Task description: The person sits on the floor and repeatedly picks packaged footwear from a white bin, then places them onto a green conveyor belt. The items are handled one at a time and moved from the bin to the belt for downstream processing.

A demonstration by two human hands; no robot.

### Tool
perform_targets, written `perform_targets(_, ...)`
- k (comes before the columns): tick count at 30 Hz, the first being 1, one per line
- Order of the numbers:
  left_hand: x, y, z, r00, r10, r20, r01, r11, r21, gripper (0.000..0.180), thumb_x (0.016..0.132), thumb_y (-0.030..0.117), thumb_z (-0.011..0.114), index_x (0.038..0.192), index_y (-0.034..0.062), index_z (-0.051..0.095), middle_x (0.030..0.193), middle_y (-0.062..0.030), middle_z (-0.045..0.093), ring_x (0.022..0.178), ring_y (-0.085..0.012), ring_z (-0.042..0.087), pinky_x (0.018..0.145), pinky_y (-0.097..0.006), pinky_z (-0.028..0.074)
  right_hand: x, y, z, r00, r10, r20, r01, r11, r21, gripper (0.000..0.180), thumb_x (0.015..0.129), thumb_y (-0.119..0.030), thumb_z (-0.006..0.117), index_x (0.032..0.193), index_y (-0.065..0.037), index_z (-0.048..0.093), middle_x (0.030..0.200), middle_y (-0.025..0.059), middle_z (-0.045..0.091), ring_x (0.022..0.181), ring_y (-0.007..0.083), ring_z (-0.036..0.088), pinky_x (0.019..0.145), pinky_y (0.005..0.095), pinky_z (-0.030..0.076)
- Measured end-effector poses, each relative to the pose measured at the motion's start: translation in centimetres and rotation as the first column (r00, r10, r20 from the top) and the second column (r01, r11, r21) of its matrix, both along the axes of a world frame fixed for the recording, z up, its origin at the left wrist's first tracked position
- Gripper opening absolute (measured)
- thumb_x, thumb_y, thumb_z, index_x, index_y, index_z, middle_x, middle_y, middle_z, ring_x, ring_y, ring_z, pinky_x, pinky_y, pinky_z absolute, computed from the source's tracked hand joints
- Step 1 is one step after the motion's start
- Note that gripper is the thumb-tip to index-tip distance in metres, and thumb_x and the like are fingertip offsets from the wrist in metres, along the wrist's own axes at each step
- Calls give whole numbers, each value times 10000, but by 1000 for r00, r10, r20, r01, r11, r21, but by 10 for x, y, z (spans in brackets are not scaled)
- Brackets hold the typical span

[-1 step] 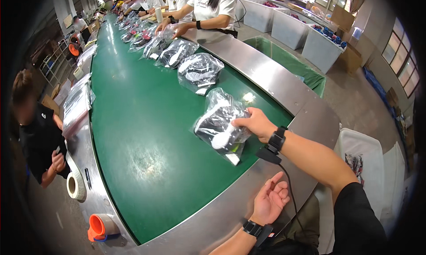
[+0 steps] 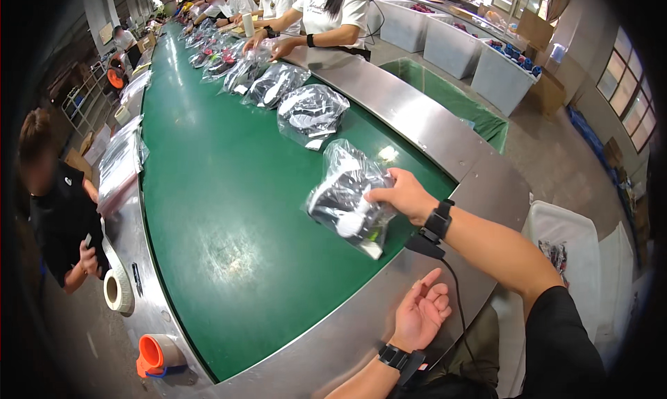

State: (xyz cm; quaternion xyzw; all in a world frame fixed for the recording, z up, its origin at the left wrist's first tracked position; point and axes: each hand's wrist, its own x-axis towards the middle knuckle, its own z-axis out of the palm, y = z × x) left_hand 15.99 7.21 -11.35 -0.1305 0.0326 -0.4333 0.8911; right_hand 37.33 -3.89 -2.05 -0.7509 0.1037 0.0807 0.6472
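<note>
My right hand (image 2: 406, 196) grips the right side of a clear plastic bag (image 2: 347, 201). Inside the bag is something black and white whose kind I cannot make out, with a bit of yellow-green near its lower end. It is over the near part of the green conveyor belt (image 2: 229, 260). Below it, over the metal edge (image 2: 326, 350), my left hand (image 2: 420, 314) is palm up and holds nothing, its fingers loosely curled and apart. A similar bag (image 2: 313, 114) lies farther along the belt, with several more in a row behind it.
Along the left rim are a label roll (image 2: 118, 291), a pen (image 2: 137, 279), an orange container (image 2: 153, 354) and stacked plastic bags (image 2: 121, 163). A person in black (image 2: 62, 204) stands there. Co-workers in white (image 2: 333, 17) work at the far right side. A white bin (image 2: 566, 225) stands at right.
My right hand and the bag in it have shifted slightly to the right. My left hand stays nearly in place.
</note>
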Motion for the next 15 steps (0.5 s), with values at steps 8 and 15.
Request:
perform_targets(8,8,9,24,989,132,-74,-115,973,200,591,1093,541,425,1490,109,494,1360,-201,642,1125,-322,664,1011,-504,535,-149,-45,114,759,534,373,-142,694,-706,569,691,-114,795,1232,-71,624,1145,135,648,1080,359,643,944,411,523)
perform_targets(15,-26,2,45,885,65,462,-335,778,532,705,1051,642,416,1465,80,516,1432,-147,623,1264,-319,626,1063,-494,532,-273,-85,142,572,761,306,-130,452,-882,590,650,44,740,1215,-89,629,1118,112,637,1054,343,634,897,426,510)
